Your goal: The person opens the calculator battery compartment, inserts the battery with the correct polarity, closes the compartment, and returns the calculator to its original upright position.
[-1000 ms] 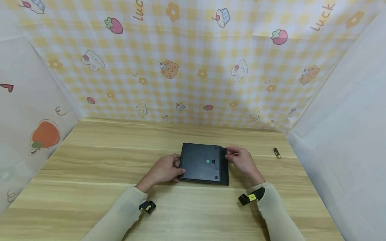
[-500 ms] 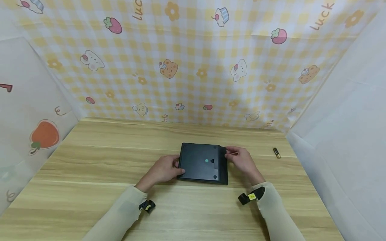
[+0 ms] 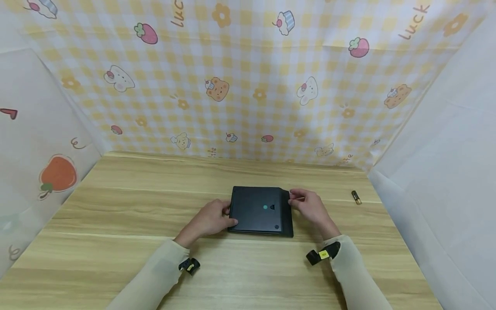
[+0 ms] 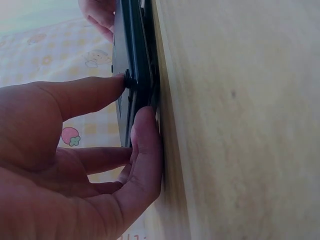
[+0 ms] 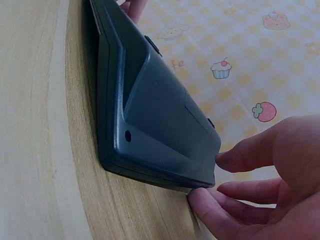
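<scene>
A black desk calculator (image 3: 253, 211) is underside up on the wooden table, with a small green round sticker and a battery cover catch showing. Its thick wedge-shaped end points right. My left hand (image 3: 211, 218) pinches the left edge, thumb on the upturned back and fingers curled beneath, as the left wrist view shows. At the far right corner my right hand (image 3: 310, 207) holds the thick end between thumb and fingertips. In the right wrist view, that end of the calculator (image 5: 165, 115) shows a small dark hole near one corner. The key side is hidden.
A black and gold battery (image 3: 356, 197) lies by itself on the table, to the right of my right hand. Behind the table hangs a yellow checked cloth (image 3: 248, 116), and white sheets (image 3: 445, 142) flank both sides.
The calculator has shifted slightly left, and its tilt has changed a little, with the far edge now appearing slightly lower. Both hands keep their hold nearly in place. The battery has not moved.
</scene>
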`<state>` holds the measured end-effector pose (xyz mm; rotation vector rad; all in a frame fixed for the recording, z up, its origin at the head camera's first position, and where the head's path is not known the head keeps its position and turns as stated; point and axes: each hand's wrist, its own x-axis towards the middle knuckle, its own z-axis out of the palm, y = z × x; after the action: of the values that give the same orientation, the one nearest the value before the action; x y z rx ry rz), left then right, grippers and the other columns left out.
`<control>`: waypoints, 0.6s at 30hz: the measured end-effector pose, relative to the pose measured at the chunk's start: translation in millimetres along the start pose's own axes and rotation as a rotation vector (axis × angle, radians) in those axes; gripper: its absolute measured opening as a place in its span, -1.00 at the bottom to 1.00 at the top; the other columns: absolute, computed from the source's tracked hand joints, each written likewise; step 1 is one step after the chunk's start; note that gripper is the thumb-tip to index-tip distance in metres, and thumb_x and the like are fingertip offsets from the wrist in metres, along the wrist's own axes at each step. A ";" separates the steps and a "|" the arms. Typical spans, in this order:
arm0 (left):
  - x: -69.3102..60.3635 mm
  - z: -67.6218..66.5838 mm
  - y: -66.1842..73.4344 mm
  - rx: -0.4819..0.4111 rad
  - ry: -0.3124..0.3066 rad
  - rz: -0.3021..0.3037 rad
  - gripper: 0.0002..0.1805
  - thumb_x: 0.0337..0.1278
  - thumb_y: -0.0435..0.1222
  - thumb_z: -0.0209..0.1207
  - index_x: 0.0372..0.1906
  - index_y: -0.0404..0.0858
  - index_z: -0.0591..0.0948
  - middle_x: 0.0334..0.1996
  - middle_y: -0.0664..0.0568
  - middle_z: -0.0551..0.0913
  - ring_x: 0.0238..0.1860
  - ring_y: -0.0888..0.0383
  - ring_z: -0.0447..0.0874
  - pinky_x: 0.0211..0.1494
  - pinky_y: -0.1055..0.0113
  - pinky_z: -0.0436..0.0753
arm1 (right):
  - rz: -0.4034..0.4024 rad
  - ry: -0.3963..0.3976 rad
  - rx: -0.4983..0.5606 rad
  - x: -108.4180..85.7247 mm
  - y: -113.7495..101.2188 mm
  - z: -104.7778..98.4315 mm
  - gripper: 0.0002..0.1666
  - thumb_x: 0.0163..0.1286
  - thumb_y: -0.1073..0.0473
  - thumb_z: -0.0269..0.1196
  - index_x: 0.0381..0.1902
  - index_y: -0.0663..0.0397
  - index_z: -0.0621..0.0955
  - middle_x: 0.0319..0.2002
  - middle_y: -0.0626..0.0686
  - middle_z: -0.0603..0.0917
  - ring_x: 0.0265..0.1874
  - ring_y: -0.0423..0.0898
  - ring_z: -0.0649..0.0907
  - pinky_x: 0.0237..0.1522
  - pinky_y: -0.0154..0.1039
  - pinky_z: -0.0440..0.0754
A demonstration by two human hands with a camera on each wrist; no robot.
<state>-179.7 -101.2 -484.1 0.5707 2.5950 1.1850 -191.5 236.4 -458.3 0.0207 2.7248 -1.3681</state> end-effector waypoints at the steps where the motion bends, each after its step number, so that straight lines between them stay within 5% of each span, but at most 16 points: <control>1: 0.3 1.0 -2.0 0.005 0.000 0.000 -0.32 0.36 -0.19 0.45 0.33 -0.64 0.57 -0.25 -0.05 0.58 -0.54 0.20 0.45 -0.53 0.33 0.45 | 0.002 -0.001 -0.004 0.2 0.3 0.0 -0.48 0.55 0.30 0.34 0.39 0.39 0.62 0.08 0.23 0.75 0.09 0.17 0.74 0.09 -0.03 0.69; 8: -11.0 -9.4 25.7 -0.027 -0.021 -0.060 -0.33 0.32 -0.30 0.47 0.36 -0.65 0.55 -0.30 -0.06 0.56 -0.57 0.20 0.37 -0.51 0.36 0.34 | 0.005 -0.009 0.000 0.5 2.2 -0.3 -0.47 0.56 0.29 0.33 0.41 0.38 0.61 0.10 0.23 0.76 0.12 0.17 0.74 0.15 0.02 0.69; 13: -11.5 -8.4 20.7 0.012 -0.012 -0.011 -0.31 0.37 -0.28 0.43 0.36 -0.71 0.52 -0.29 -0.06 0.54 -0.59 0.24 0.33 -0.54 0.38 0.33 | 0.008 -0.009 0.011 -0.1 2.0 -0.6 -0.48 0.57 0.31 0.33 0.41 0.38 0.61 0.11 0.24 0.76 0.12 0.17 0.75 0.17 0.02 0.71; 18: -13.0 -11.2 26.7 0.002 -0.025 -0.043 -0.29 0.38 -0.28 0.44 0.40 -0.70 0.50 -0.23 -0.08 0.54 -0.58 0.23 0.34 -0.51 0.37 0.35 | -0.003 -0.003 0.005 -0.7 0.1 0.2 -0.49 0.56 0.31 0.35 0.39 0.40 0.62 0.10 0.25 0.77 0.11 0.18 0.75 0.15 0.01 0.71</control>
<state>-165.4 -98.5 -455.9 0.5237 2.5744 1.1552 -190.8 236.3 -458.4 0.0154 2.7200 -1.3750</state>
